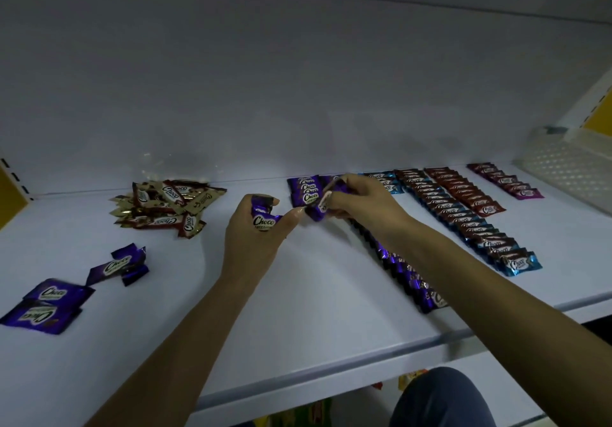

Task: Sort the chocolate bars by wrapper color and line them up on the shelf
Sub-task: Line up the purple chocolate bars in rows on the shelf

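Left hand (255, 227) curled around purple bars (264, 219), count unclear. Right hand (359, 199) pinches one purple bar (317, 209) at short purple row (306, 191) on shelf (314, 294); right forearm hides much of long purple row (402, 272).

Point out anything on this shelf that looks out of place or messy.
The gold-wrapped bars lie in a jumbled heap at the back left, and loose purple bars sit scattered and askew at front left, unlike the neat rows on the right.
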